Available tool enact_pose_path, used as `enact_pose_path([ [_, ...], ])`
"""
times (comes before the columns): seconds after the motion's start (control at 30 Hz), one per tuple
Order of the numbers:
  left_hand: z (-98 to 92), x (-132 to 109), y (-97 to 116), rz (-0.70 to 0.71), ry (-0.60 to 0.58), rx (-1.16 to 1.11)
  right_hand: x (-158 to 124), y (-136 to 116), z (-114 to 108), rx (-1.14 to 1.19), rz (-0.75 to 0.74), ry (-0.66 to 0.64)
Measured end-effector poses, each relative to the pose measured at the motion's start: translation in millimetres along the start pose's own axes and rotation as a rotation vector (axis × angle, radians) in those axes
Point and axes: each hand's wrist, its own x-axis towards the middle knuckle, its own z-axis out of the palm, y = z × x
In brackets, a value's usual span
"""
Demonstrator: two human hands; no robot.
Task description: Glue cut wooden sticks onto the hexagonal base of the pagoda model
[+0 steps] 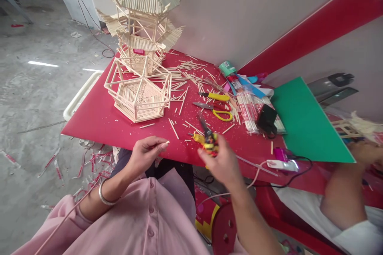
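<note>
My left hand (pixel 146 153) is closed in a pinch near the table's front edge, with the pale tip of a small wooden stick piece (pixel 167 142) showing between thumb and finger. Held in my right hand (pixel 223 163) is a pair of pliers (pixel 211 139), jaws pointing up and away, smeared by motion. Just behind them lies a yellow hot glue gun (pixel 198 138), partly hidden. Beyond my left hand sits a hexagonal stick frame (pixel 140 95) with a slatted floor. Scissors (pixel 220 111) and a yellow-handled cutter (pixel 217 96) lie past the pliers.
A tall stick pagoda (pixel 143 20) stands at the back of the red table (pixel 98 123). Loose sticks (pixel 191 73), bagged sticks (pixel 247 111) and a green board (pixel 311 127) are also there. Another person's arm (pixel 344 191) reaches in at right. Wrappers (pixel 80 163) litter the floor.
</note>
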Motion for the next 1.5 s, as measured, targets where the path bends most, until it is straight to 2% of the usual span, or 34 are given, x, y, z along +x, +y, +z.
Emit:
enact_pose_path([
  [0.1,-1.9,-0.2,1.7,-0.063,0.006,-0.067,50.9,41.6,-24.3,-0.207,0.198,0.108],
  [0.2,-4.3,0.0,3.1,-0.112,0.007,-0.155,87.8,85.2,-29.5,-0.239,0.228,-0.053],
  [0.3,-8.7,2.0,1.5,-0.196,-0.001,-0.264,101.3,108.3,-23.3,-0.277,0.239,-0.079],
  [0.37,-12.2,4.1,-0.2,-0.218,0.012,-0.306,98.4,107.5,-19.2,-0.338,0.239,-0.05],
  [0.43,-14.9,6.4,-1.2,-0.17,0.049,-0.274,86.5,93.5,-15.5,-0.347,0.184,0.082],
  [0.47,-15.9,7.7,-1.5,-0.129,0.07,-0.23,77.4,81.8,-12.6,-0.312,0.126,0.203],
  [0.53,-17.0,10.4,-1.8,-0.049,0.105,-0.119,53.9,49.9,-1.9,-0.126,-0.005,0.442],
  [0.57,-17.3,11.6,-2.1,-0.02,0.122,-0.063,40.7,30.6,6.7,0.019,-0.048,0.485],
  [0.6,-17.7,12.7,-2.3,0.004,0.143,-0.01,27.6,9.9,17.4,0.184,-0.083,0.429],
  [0.63,-18.3,13.6,-2.4,0.028,0.163,0.038,15.6,-11.3,29.7,0.348,-0.102,0.288],
  [0.67,-19.3,14.1,-2.4,0.059,0.181,0.083,5.6,-32.0,42.9,0.489,-0.117,0.089],
  [0.73,-22.8,14.3,-1.8,0.137,0.181,0.158,-6.6,-68.5,68.4,0.754,-0.091,-0.149],
  [0.83,-31.5,13.2,-1.6,0.203,0.133,0.199,-6.3,-102.1,94.8,0.968,-0.075,-0.303],
  [0.97,-44.1,14.9,-6.9,0.123,0.166,0.078,7.7,-114.0,109.2,1.131,0.053,-0.371],
  [1.03,-50.0,18.5,-9.6,0.149,0.241,0.083,15.7,-115.4,114.2,1.216,0.157,-0.315],
  [1.13,-59.8,26.4,-10.8,0.288,0.378,0.312,29.8,-118.8,122.5,1.345,0.274,-0.159],
  [1.2,-66.4,32.4,-10.8,0.336,0.42,0.45,39.5,-121.8,127.3,1.382,0.292,-0.122],
  [1.33,-75.6,44.7,-15.0,0.28,0.435,0.403,52.4,-126.7,131.9,1.353,0.285,-0.151],
  [1.43,-79.6,52.5,-19.7,0.222,0.375,0.33,55.3,-129.0,132.7,1.31,0.286,-0.193],
  [1.5,-81.1,56.2,-20.5,0.19,0.332,0.363,55.9,-130.1,133.1,1.281,0.273,-0.206],
])
